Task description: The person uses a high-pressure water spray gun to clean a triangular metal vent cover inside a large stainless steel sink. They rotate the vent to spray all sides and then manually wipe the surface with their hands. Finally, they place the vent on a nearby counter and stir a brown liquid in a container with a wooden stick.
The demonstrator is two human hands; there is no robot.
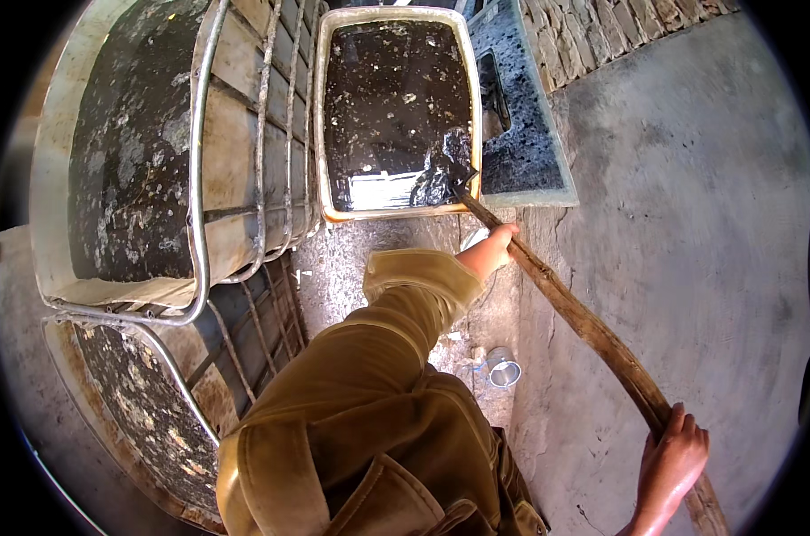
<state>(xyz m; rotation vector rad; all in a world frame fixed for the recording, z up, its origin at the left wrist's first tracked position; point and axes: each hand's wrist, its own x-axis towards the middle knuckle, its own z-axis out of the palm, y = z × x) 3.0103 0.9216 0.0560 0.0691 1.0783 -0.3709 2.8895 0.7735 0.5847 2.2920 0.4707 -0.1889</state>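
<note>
A long, slightly bent wooden pole [592, 330] slants from the lower right up to the tub. My left hand [489, 254], coming out of a brown sleeve, is closed around it near its far end. Lower down, my right hand [676, 457] is wrapped round the same pole. At the far end a dark tool head [459, 176] sits at the near right corner of the tub, partly sunk, so its shape is unclear. The rectangular tub [396, 214] has a pale rim and holds dark liquid [392, 107] with floating flecks; the surface looks disturbed around the tool head.
Left of the tub stands a large pale tank [52, 188] in a metal bar cage [262, 134], holding dark, scummy liquid. Another caged tank [79, 384] is nearer. A blue-black speckled slab [543, 165] with a rectangular opening adjoins the tub's right. A small metal can [504, 370] stands on the floor.
</note>
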